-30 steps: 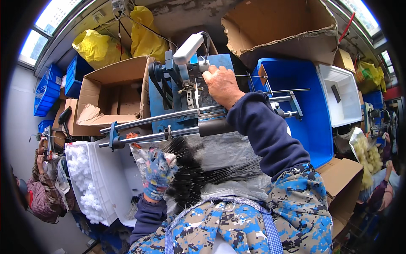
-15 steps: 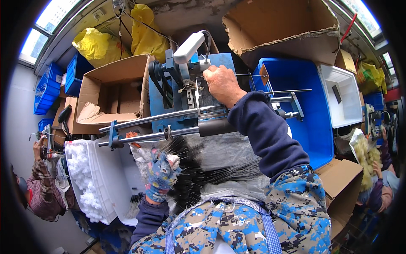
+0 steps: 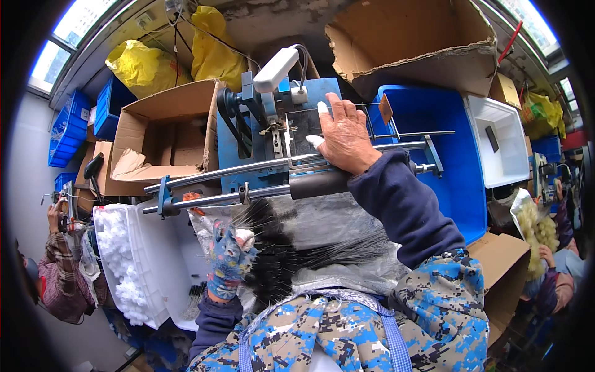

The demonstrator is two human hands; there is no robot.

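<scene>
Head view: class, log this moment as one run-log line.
left hand: gloved, beside black bristles; right hand: spread over blue machine; white tufts: left of left hand; blue bin: right of right hand

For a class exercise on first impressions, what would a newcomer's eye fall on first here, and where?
Probably the blue machine at upper centre, with the right hand, its thumb and a fingertip covered in white, spread over it. Next comes the spiky dark mass of thin strands below the machine, just right of the gloved left hand. Fluffy white pieces in a white tub at left also stand out.
</scene>
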